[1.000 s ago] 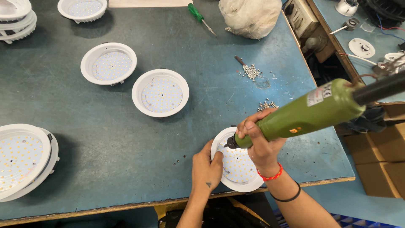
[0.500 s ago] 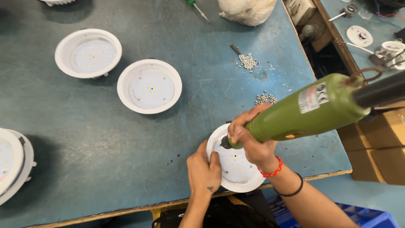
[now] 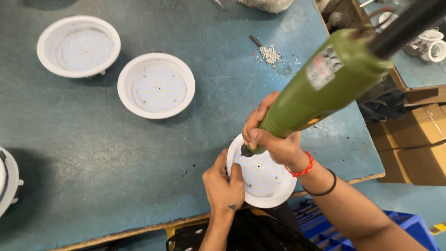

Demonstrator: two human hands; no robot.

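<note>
Right hand [image 3: 274, 139] is wrapped tight around the green electric screwdriver [image 3: 320, 88], fingers closed on its lower barrel, the tool tilted so its body leans up and away to the right. The dark tip is down inside the round white lamp housing [image 3: 262, 176], touching the left part of its dotted LED panel. That housing sits at the near edge of the blue-green desk [image 3: 116, 162], its rim hanging slightly past the wooden lip. Left hand [image 3: 223, 183] is clamped on the housing's left rim, thumb over the edge, fingers curled under and around it, steadying the piece. A red band and a black band ring the right wrist [image 3: 309, 169], just right of the housing.

Well up and to the left of the housing, a second white lamp housing [image 3: 156, 85] lies open side up, and beyond that one, farther left, a third [image 3: 78, 45]. Far to the left of the held housing, another white fixture [image 3: 9, 181] is cut by the frame edge. Up and slightly right of the housing, a small heap of pale screws [image 3: 270, 54] lies on the desk. Off to the right of the housing, past the desk's edge, brown cardboard boxes [image 3: 420, 139]; below it, a blue crate [image 3: 404, 225].
</note>
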